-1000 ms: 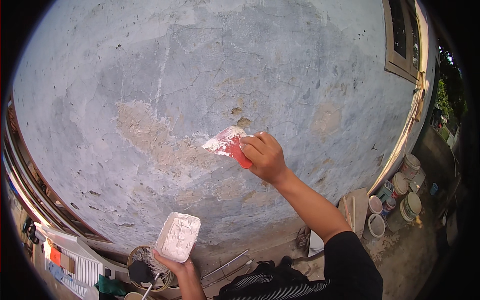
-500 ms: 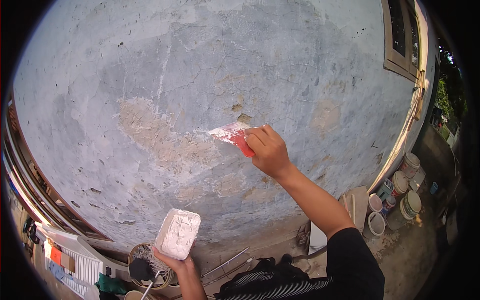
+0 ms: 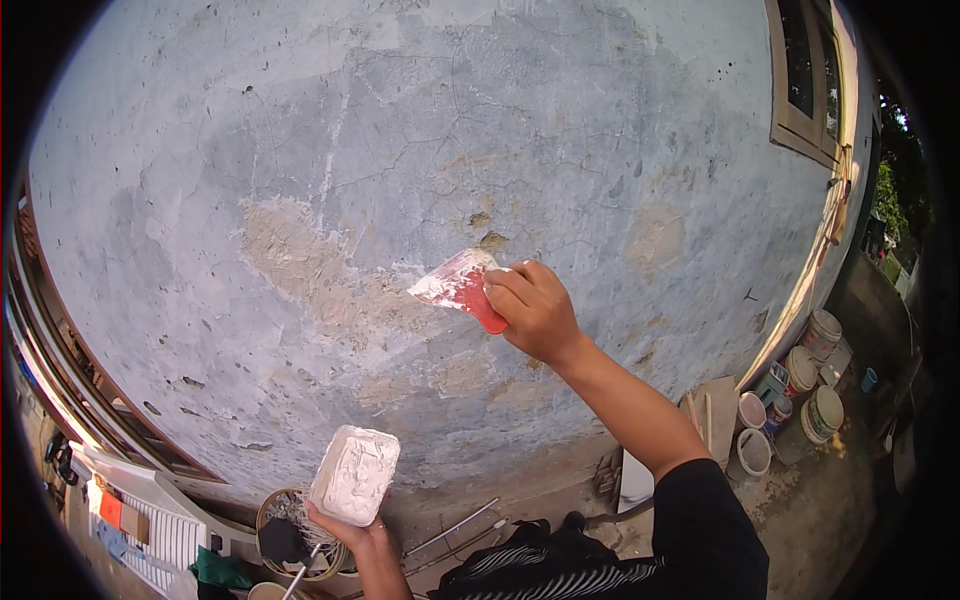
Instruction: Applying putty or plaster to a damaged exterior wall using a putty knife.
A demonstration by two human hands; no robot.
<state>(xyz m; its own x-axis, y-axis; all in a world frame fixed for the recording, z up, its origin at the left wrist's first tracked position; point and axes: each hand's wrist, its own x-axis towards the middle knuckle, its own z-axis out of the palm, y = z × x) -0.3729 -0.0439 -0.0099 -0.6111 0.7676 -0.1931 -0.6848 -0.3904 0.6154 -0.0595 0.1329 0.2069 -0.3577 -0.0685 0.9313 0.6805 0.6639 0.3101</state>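
Observation:
In my right hand (image 3: 540, 312) is a red putty knife (image 3: 462, 288), its broad blade smeared with white filler. The blade lies at the right end of a rough beige patch (image 3: 300, 262) on the cracked, blue-grey wall (image 3: 400, 130), just below a small chipped hole (image 3: 493, 242). Whether the whole blade edge touches the wall I cannot tell. Low on the left, my left hand (image 3: 362, 532) holds a white rectangular tub (image 3: 354, 474) of whitish filler from underneath, its open top toward me.
A bucket with a dark cloth (image 3: 284, 540) stands below the tub. Several paint buckets (image 3: 822, 412) sit at the lower right beside boards (image 3: 712, 420). A window frame (image 3: 803, 130) is at the upper right, and a white slatted piece (image 3: 172, 535) lies lower left.
My right hand has moved the putty knife slightly down and left along the wall, and more of the blade face shows. The tub has shifted slightly down.

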